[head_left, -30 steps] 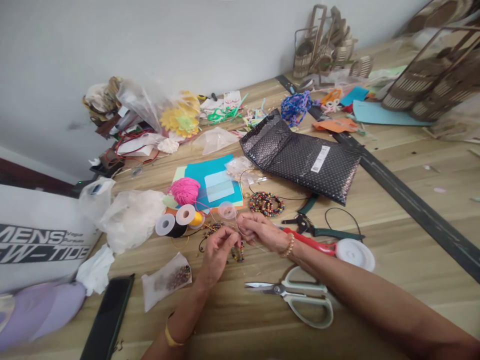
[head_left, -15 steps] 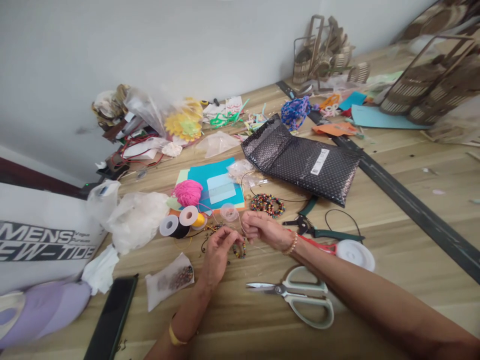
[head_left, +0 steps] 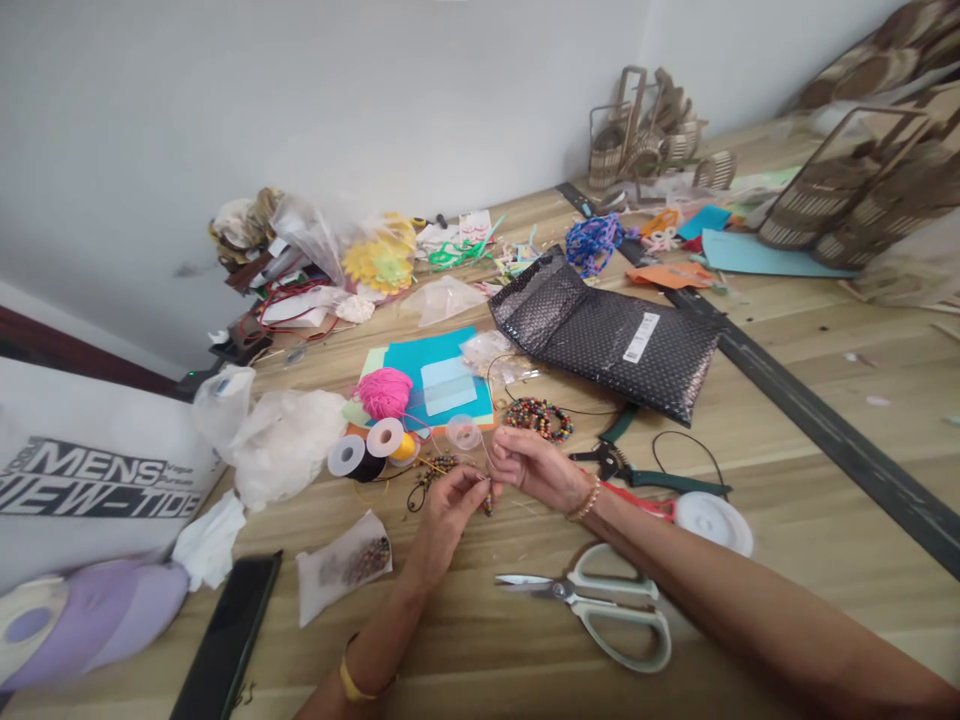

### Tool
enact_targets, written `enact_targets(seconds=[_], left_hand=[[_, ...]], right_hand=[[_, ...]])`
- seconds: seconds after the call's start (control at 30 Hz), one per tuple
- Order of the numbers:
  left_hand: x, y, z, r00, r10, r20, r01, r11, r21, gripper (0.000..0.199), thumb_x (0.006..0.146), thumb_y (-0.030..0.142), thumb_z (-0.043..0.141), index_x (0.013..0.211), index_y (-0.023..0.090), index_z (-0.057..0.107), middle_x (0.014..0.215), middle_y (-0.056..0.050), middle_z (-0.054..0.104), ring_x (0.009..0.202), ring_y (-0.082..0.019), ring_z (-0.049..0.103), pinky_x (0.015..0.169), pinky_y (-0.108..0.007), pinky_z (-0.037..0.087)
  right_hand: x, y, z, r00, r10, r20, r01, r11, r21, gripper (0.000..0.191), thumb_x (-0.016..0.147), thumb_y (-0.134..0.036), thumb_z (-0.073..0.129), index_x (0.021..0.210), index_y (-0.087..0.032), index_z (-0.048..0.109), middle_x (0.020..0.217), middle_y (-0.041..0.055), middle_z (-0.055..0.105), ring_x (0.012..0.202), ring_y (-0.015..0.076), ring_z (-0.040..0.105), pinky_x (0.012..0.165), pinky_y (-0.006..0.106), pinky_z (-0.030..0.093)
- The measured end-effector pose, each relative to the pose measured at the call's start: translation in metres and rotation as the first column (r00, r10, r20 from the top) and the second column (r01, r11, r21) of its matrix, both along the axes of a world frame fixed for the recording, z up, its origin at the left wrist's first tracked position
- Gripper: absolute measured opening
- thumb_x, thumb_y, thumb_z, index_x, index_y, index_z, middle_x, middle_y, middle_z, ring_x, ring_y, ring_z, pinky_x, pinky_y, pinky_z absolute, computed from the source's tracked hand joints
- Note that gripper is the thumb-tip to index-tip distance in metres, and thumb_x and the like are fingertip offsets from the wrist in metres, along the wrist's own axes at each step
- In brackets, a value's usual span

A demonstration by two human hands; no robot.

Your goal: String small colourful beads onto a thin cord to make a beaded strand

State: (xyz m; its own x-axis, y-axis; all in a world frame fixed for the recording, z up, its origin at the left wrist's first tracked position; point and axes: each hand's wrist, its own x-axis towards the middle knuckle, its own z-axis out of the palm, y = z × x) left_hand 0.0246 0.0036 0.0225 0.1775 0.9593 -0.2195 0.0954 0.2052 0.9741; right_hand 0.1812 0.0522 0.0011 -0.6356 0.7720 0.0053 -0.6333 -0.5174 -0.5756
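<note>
My left hand [head_left: 452, 507] pinches the end of a small beaded bracelet [head_left: 489, 502], whose multicoloured beads hang below the fingertips. Close beside it, my right hand [head_left: 536, 468] is closed with fingers curled, gripping a thin pale cord that is hard to make out. The fingertips of both hands nearly meet. Behind the right hand lies a coil of multicoloured beads [head_left: 551, 415]. Loose beads [head_left: 442, 468] are scattered beyond the left hand. Scissors [head_left: 585, 600] with pale handles rest on the table nearer to me, blades pointing left.
Left of my hands stand thread spools [head_left: 346, 457], a pink yarn ball [head_left: 385, 392] and a bag of beads [head_left: 345, 567]. A black bubble mailer [head_left: 615, 335] lies behind. Green-handled pliers [head_left: 660, 480] and a white spool [head_left: 714, 524] sit by my right forearm. A phone [head_left: 225, 640] lies front left.
My right hand has come closer to my left, its fingers now nearly meeting the left fingertips. The bracelet hangs more narrowly under them. The whole view has shifted slightly.
</note>
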Motion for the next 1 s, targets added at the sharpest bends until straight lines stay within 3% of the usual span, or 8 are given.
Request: enact_targets(seconds=[0.33,0.5,0.7,0.8,0.87,0.93,1.0], left_hand=[[0.0,0.002,-0.002,0.996,-0.007,0.094,0.006,1.0,0.003,0.025,0.074,0.039,0.07,0.072,0.014,0.063,0.067,-0.002,0.064,0.062,-0.014,0.055,0.06,-0.026,0.042],[-0.003,0.001,-0.004,0.997,0.063,0.047,-0.062,0.998,-0.012,0.019,0.075,0.032,0.067,0.071,0.016,0.058,0.061,0.0,0.064,0.058,-0.013,0.056,0.058,-0.025,0.041],[-0.006,0.002,-0.013,0.984,0.108,0.14,-0.103,0.994,-0.039,0.017,0.076,0.031,0.064,0.073,0.017,0.055,0.06,0.0,0.064,0.054,-0.013,0.056,0.055,-0.024,0.04],[-0.007,0.003,-0.016,0.974,0.131,0.185,-0.125,0.991,-0.043,0.017,0.076,0.03,0.065,0.073,0.016,0.054,0.06,0.0,0.064,0.054,-0.012,0.055,0.056,-0.024,0.041],[-0.007,0.004,-0.017,0.97,0.144,0.196,-0.137,0.989,-0.048,0.018,0.077,0.03,0.065,0.072,0.016,0.055,0.059,0.0,0.063,0.054,-0.012,0.055,0.056,-0.024,0.041],[-0.008,0.005,-0.017,0.969,0.146,0.201,-0.139,0.989,-0.049,0.018,0.077,0.03,0.065,0.074,0.015,0.056,0.06,0.0,0.063,0.055,-0.012,0.055,0.056,-0.024,0.041],[-0.009,0.005,-0.017,0.969,0.142,0.202,-0.136,0.99,-0.043,0.017,0.078,0.03,0.065,0.075,0.015,0.058,0.062,-0.001,0.064,0.056,-0.012,0.055,0.056,-0.024,0.04]], right_hand=[[-0.002,-0.001,-0.003,1.0,0.009,-0.02,-0.008,0.998,0.062,0.029,0.084,-0.038,0.066,0.071,-0.014,0.055,0.061,0.0,0.056,0.057,0.0126,0.057,0.05,0.024,0.052],[0.001,0.0,-0.002,0.993,-0.106,0.043,0.103,0.993,0.064,0.031,0.079,-0.038,0.07,0.066,-0.014,0.056,0.077,0.0045,0.062,0.069,0.0139,0.06,0.053,0.022,0.053],[0.001,0.002,-0.009,0.945,-0.256,0.202,0.238,0.965,0.112,0.036,0.076,-0.041,0.07,0.059,-0.015,0.053,0.075,0.0023,0.059,0.062,0.0097,0.053,0.051,0.018,0.047],[0.0,0.002,-0.013,0.856,-0.364,0.368,0.298,0.928,0.225,0.036,0.079,-0.043,0.065,0.06,-0.016,0.052,0.066,0.0009,0.056,0.057,0.0101,0.05,0.047,0.019,0.043],[0.0,0.001,-0.014,0.742,-0.458,0.49,0.307,0.882,0.358,0.028,0.081,-0.041,0.061,0.069,-0.017,0.056,0.062,-0.0005,0.054,0.054,0.0109,0.048,0.047,0.021,0.041],[0.0,-0.001,-0.015,0.596,-0.582,0.553,0.3,0.8,0.519,0.017,0.083,-0.035,0.06,0.085,-0.018,0.059,0.073,0.0007,0.057,0.056,0.0111,0.049,0.052,0.023,0.043],[0.001,-0.002,-0.016,0.47,-0.705,0.532,0.28,0.69,0.668,0.019,0.082,-0.028,0.059,0.099,-0.019,0.06,0.096,0.0048,0.059,0.062,0.0111,0.051,0.06,0.026,0.046]])
